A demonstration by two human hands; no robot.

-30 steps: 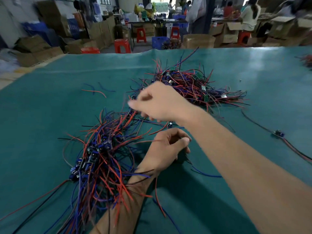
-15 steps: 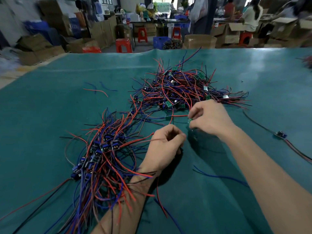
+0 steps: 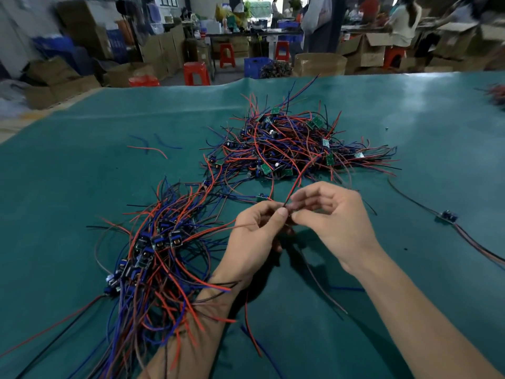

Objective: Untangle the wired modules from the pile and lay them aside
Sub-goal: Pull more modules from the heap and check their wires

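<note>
1. Left hand (image 3: 254, 236) and right hand (image 3: 332, 222) meeting fingertip to fingertip just in front of the tangled pile (image 3: 295, 149), both pinching the lower end of one red wire (image 3: 299, 177) that rises back toward that pile.
2. Module on that wire not clearly visible; perhaps hidden between the fingers.
3. Likely trouble: pulling hard while the wire's far end is snagged, dragging neighbouring modules along or straining a solder joint.
4. Also possible: a slipped pinch, dropping the wire back among the rest.
5. Sorted bundle (image 3: 153, 247) lying beside and across the left forearm, near enough to catch a freed lead.
6. Further right on the green mat (image 3: 82, 187), a lone wired module (image 3: 446, 216), well apart.
7. Loose wire scraps (image 3: 153, 147) far left.
</note>
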